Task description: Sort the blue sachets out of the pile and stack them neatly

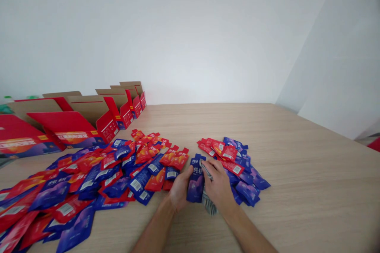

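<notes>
My left hand [180, 189] is closed on the left edge of a blue pouch [195, 185], which stands upright with its printed front towards me. A grey striped cloth [209, 202] is bunched in my right hand [218, 182], whose fingers press it near the pouch's upper right side. Part of the cloth hangs below that hand. Just right of my hands lies a small pile of red pouches [230, 153] and blue pouches [247, 191]. Close by on the left, two red pouches [179, 160] lie at the edge of a larger heap.
The large heap of mixed red and blue pouches [115, 185] spreads over the left of the wooden table [297, 174]. Behind it stand several open red cardboard boxes [71, 126] in a row. A white wall [208, 39] rises behind the table.
</notes>
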